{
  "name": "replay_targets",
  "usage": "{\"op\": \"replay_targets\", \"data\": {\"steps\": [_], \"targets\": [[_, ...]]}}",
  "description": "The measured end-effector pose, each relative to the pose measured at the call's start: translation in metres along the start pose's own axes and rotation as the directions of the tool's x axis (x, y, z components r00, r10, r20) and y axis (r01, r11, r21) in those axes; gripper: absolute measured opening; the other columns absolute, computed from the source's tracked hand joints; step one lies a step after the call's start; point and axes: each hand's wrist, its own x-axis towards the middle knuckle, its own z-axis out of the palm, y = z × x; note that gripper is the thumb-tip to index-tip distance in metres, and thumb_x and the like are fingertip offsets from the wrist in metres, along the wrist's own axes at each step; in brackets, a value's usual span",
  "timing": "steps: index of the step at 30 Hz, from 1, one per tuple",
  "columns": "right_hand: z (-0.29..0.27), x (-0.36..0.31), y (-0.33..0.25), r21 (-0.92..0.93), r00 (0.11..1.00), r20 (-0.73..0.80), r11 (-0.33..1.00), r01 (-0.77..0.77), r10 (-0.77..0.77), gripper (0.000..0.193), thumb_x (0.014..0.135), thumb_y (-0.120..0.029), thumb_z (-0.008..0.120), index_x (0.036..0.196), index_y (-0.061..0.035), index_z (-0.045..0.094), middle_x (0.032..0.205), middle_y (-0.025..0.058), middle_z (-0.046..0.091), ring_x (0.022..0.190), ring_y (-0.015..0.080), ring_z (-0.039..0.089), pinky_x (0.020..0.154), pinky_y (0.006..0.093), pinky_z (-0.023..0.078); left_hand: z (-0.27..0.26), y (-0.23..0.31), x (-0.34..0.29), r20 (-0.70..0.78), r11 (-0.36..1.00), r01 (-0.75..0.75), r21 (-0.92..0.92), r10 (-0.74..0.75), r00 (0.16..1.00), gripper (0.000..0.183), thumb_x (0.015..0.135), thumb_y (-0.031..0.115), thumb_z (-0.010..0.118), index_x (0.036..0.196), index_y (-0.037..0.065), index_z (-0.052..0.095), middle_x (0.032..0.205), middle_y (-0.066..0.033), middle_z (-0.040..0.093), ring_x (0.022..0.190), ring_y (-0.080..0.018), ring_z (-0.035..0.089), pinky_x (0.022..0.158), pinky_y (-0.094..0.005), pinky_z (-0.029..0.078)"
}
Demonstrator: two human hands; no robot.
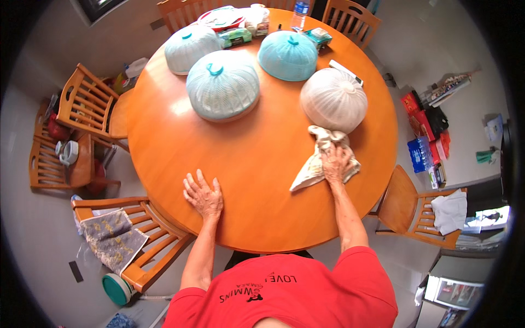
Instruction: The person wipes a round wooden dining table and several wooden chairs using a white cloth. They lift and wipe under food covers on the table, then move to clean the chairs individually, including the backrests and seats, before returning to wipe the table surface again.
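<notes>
My left hand (pixel 204 195) lies flat on the round orange-brown wooden table (pixel 257 164), near its front left edge, fingers spread and holding nothing. Over on the right, my right hand (pixel 336 163) presses down on a crumpled cream cloth (pixel 310 169) and grips it, with the fingers curled into its folds. One corner of the cloth spreads out toward the left. Just beyond it sits a white mesh food cover (pixel 334 100), with the cloth's far end close against its rim. What lies under the cloth is hidden.
A pale teal food cover (pixel 223 86), another behind it (pixel 191 49) and a bluer one (pixel 287 56) stand farther back. Behind them are a water bottle (pixel 299 15), a tissue pack (pixel 235 37) and a red-rimmed tray (pixel 221 18). Wooden chairs (pixel 136 240) surround the table.
</notes>
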Motion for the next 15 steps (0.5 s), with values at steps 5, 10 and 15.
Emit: {"op": "replay_targets", "data": {"steps": [5, 10, 15], "targets": [[-0.001, -0.016, -0.024, 0.105, 0.999, -0.014, 0.993, 0.047, -0.046, 0.047, 0.08, -0.034, 0.06, 0.124, -0.0164, 0.057, 0.14, 0.0036, 0.039, 0.124, 0.034, 0.033, 0.097, 0.0617, 0.027, -0.001, 0.0, 0.0, -0.001, 1.0, -0.019, 0.014, 0.019, 1.0, 0.065, 0.09, 0.048, 0.051, 0.14, 0.009, 0.037, 0.145, -0.0185, 0.031, 0.137, -0.0351, 0.025, 0.109, -0.0538, 0.02], [-0.01, -0.039, -0.148, 0.126, 0.902, 0.069, 0.9, 0.417, -0.427, 0.057, 0.079, -0.037, 0.061, 0.131, -0.015, 0.052, 0.144, 0.0117, 0.036, 0.126, 0.0364, 0.034, 0.099, 0.0598, 0.028, -0.009, -0.005, 0.002, -0.008, 0.956, 0.028, -0.293, -0.032, 0.999, 0.074, 0.091, 0.056, 0.046, 0.143, 0.007, 0.03, 0.142, -0.0196, 0.032, 0.135, -0.0361, 0.026, 0.11, -0.0532, 0.017], [-0.025, -0.042, -0.284, 0.406, 0.594, -0.075, 0.519, 0.752, -0.801, 0.059, 0.077, -0.042, 0.063, 0.127, -0.0136, 0.055, 0.144, 0.0132, 0.037, 0.126, 0.033, 0.036, 0.093, 0.0523, 0.033, -0.021, -0.006, 0.006, -0.086, 0.9, 0.006, -0.436, -0.048, 0.995, 0.076, 0.089, 0.058, 0.045, 0.141, 0.004, 0.032, 0.139, -0.0224, 0.034, 0.129, -0.0387, 0.031, 0.108, -0.0519, 0.02]]}}
